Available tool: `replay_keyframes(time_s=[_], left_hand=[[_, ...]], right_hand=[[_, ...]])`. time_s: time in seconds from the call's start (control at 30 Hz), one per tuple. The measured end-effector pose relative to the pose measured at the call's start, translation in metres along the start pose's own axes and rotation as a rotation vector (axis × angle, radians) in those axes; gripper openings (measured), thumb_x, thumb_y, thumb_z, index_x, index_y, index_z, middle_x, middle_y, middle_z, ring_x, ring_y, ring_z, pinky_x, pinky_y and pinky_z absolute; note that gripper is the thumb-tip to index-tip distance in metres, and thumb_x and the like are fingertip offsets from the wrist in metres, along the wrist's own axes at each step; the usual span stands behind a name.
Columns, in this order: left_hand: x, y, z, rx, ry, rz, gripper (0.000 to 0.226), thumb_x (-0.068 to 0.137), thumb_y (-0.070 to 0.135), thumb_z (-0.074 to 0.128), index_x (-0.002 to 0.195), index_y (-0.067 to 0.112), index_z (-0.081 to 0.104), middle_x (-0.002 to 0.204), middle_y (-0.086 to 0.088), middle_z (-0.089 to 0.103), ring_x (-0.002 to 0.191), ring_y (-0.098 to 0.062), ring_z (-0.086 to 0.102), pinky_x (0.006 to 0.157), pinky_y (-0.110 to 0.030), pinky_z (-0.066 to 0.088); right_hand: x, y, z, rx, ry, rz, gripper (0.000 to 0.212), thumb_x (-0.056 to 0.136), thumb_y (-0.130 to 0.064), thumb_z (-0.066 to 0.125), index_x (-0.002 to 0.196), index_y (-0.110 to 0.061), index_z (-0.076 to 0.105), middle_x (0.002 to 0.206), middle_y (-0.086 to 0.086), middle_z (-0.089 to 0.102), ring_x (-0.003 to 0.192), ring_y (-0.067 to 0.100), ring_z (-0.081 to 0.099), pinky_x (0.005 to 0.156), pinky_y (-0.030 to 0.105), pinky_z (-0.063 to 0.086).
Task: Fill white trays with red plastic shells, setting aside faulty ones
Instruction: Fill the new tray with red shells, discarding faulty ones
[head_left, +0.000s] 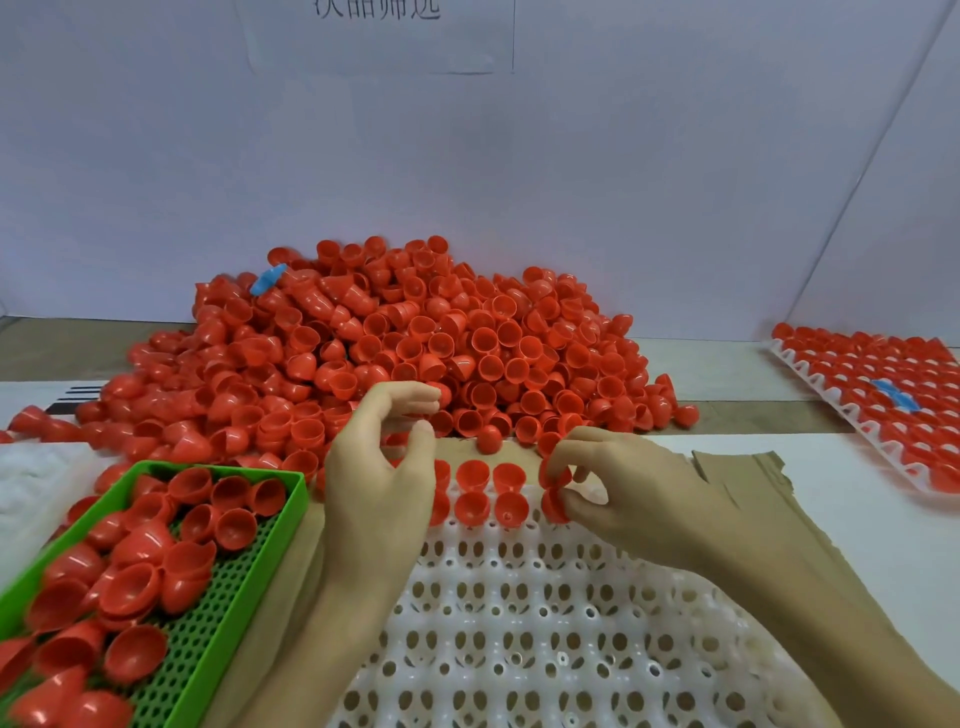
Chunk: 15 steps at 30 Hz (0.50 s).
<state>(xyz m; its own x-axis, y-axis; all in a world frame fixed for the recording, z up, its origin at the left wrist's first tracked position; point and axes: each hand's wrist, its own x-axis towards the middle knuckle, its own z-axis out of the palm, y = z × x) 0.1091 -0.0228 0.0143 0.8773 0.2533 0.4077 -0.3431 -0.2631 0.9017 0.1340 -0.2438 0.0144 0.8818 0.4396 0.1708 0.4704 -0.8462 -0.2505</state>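
Note:
A big heap of red plastic shells (415, 338) lies against the back wall. In front of me sits a white tray (519, 623) with two short rows of shells (472, 491) seated along its far edge. My right hand (628, 493) pinches red shells (555, 506) at the right end of those rows. My left hand (384, 467) hovers over the tray's far left corner with fingers curved and thumb apart. Its fingertips reach the front edge of the heap, and nothing sits between thumb and fingers.
A green perforated basket (288, 519) at the near left holds several loose shells. A filled white tray (857, 415) with a blue piece (896, 396) on it lies at the far right. Another blue piece (267, 278) sits on the heap. Brown cardboard (737, 467) underlies the tray.

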Motion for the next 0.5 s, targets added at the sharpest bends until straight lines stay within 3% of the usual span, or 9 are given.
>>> replay_keyframes(time_s=[0.23, 0.5], left_hand=[[-0.005, 0.003, 0.003, 0.000, -0.043, -0.011, 0.029, 0.094, 0.001, 0.057, 0.100, 0.027, 0.067, 0.108, 0.014, 0.067, 0.101, 0.006, 0.060, 0.079, -0.005, 0.043], [-0.006, 0.006, 0.003, -0.003, -0.064, -0.029, 0.029, 0.094, 0.003, 0.057, 0.099, 0.030, 0.067, 0.111, 0.016, 0.062, 0.099, 0.008, 0.059, 0.077, -0.005, 0.043]], right_hand=[[0.008, -0.013, 0.005, -0.096, -0.066, 0.041, 0.021, 0.092, -0.044, 0.057, 0.110, -0.037, 0.066, 0.109, -0.019, 0.060, 0.097, 0.003, 0.057, 0.070, 0.021, 0.046], [0.013, -0.015, 0.007, -0.025, -0.122, 0.154, 0.023, 0.088, -0.038, 0.065, 0.110, -0.034, 0.067, 0.109, -0.018, 0.065, 0.100, 0.006, 0.059, 0.084, 0.032, 0.053]])
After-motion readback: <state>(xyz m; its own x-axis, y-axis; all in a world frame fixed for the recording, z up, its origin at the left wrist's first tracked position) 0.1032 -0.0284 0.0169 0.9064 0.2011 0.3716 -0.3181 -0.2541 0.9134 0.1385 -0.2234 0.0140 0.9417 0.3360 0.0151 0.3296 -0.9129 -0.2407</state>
